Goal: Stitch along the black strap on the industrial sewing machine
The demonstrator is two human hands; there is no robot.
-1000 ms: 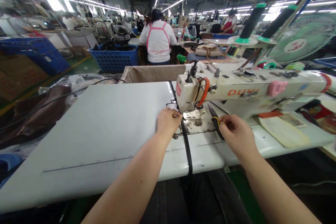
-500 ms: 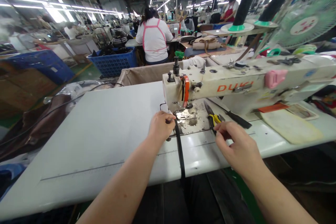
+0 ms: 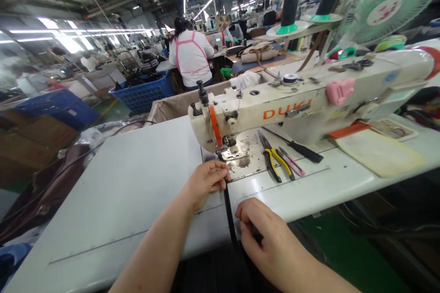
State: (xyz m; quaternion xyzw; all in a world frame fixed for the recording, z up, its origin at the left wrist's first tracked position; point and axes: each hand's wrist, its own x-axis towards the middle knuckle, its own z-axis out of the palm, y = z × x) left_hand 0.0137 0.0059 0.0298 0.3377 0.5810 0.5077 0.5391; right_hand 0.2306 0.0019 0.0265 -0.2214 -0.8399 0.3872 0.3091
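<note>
Reading "DUKI" in orange, sewing machine (image 3: 295, 100) above both hands' strap (image 3: 228, 210).

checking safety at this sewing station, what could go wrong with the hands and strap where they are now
1. The left hand pinches the black strap right beside the presser foot; the fingertips could get caught or pricked if the machine runs.
2. The right hand grips the strap at the table edge; uneven pull could skew it away from the foot.
3. The pliers lie loose beside the needle plate and could be knocked or snag the strap.
</note>
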